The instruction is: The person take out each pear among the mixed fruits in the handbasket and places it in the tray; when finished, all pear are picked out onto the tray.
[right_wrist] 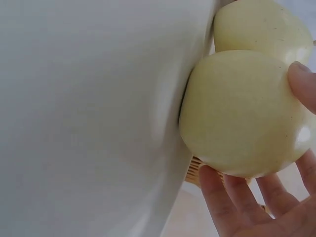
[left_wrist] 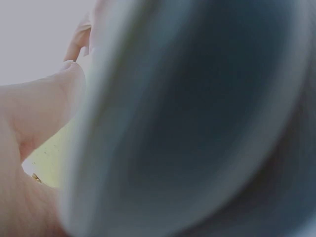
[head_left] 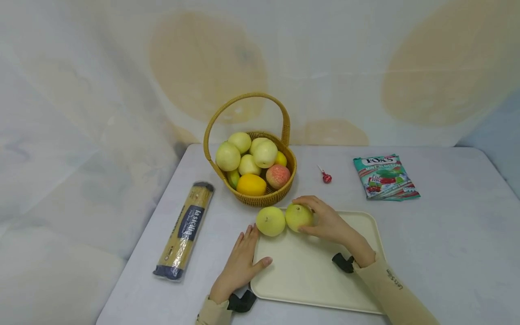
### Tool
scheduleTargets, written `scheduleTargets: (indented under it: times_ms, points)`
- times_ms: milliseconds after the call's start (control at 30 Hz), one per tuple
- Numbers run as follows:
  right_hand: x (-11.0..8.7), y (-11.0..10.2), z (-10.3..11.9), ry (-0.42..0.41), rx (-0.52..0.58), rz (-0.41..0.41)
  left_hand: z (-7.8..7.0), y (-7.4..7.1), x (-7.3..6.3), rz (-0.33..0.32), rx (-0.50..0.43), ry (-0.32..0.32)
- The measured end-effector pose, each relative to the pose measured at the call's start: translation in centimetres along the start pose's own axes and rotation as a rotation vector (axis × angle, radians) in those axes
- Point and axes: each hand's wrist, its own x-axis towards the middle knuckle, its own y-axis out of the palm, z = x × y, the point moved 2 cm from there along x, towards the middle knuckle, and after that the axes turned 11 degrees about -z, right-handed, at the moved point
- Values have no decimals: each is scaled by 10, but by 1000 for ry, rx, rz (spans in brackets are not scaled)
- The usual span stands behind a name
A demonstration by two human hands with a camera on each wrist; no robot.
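Two yellow-green apples sit side by side at the far left corner of a cream tray (head_left: 308, 271). My right hand (head_left: 325, 221) grips the right apple (head_left: 298, 217), thumb on the near side and fingers round the far side. In the right wrist view this apple (right_wrist: 242, 113) rests against the tray surface, close to the other one. My left hand (head_left: 239, 259) lies along the tray's left edge, fingers straight and thumb spread over the rim. Its fingertips are right by the left apple (head_left: 271, 221). A blurred dark shape (left_wrist: 197, 113) hides most of the left wrist view.
Behind the tray stands a wicker basket (head_left: 268, 198) with a tall handle, holding several apples, a peach (head_left: 278, 176) and yellow fruit. A spaghetti pack (head_left: 184, 232) lies at left. Back right are a red lollipop (head_left: 327, 178) and a candy bag (head_left: 386, 177).
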Motion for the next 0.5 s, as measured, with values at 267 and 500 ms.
scheduleTargets:
  times_ms: [267, 500]
  points:
    - [1, -3, -2, 33, -17, 21, 1, 0, 0, 0, 1, 7]
    - [0, -8, -4, 31, -31, 14, 1, 1, 1, -10, 12, 20]
